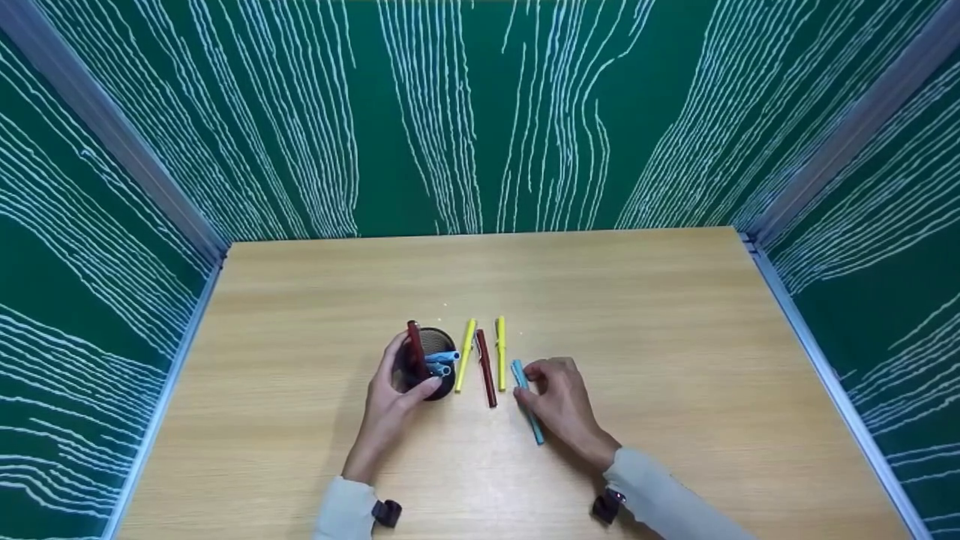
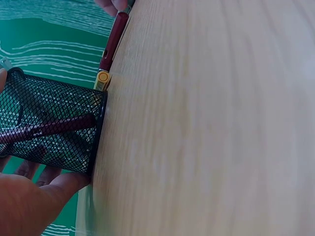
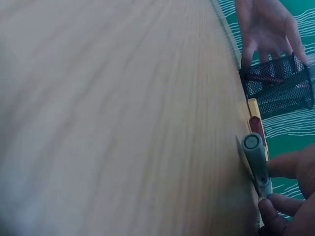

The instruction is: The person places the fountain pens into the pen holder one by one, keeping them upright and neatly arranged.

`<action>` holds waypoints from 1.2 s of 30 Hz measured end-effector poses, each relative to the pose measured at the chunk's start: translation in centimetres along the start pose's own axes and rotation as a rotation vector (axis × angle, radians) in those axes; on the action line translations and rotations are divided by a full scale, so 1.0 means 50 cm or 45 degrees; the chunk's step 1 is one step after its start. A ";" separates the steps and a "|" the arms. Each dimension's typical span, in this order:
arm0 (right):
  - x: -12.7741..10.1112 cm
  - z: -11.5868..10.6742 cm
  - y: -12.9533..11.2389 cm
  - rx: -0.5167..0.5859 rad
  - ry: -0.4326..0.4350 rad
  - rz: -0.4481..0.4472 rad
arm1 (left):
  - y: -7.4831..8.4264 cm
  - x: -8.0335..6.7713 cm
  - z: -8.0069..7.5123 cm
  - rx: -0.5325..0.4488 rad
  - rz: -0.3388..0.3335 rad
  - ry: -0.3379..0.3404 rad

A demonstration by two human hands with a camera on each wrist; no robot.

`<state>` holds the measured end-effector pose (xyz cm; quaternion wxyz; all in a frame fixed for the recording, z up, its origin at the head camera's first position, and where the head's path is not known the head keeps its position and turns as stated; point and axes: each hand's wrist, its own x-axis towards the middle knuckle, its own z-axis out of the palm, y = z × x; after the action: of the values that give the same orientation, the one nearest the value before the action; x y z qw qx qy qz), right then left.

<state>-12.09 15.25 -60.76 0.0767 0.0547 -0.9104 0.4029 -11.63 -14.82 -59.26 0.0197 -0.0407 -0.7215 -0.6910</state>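
My left hand holds a black mesh pen cup upright on the table, fingers and thumb around its sides. Inside it stand a dark red pen and two blue pens, leaning toward the rim. A light blue pen is pinched between thumb and fingers of my right hand; its far end points away from me. Between the hands lie a yellow pen, a dark red pen and another yellow pen, roughly side by side.
The wooden table stretches around the hands. Green panels with white wavy lines stand behind it and at both sides, with metal posts at the corners.
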 end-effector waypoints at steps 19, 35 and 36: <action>-0.003 -0.023 0.031 -0.032 0.043 -0.047 | -0.001 0.002 0.001 -0.005 0.022 -0.002; 0.002 -0.074 -0.009 0.173 0.042 0.071 | -0.005 0.002 0.002 -0.023 0.017 -0.001; 0.002 -0.077 -0.012 0.178 0.043 0.066 | -0.005 0.002 0.002 -0.032 0.016 -0.001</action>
<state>-11.74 17.70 -57.75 0.0775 0.0295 -0.8797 0.4682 -11.75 -14.75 -59.51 0.0232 -0.0458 -0.7124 -0.6999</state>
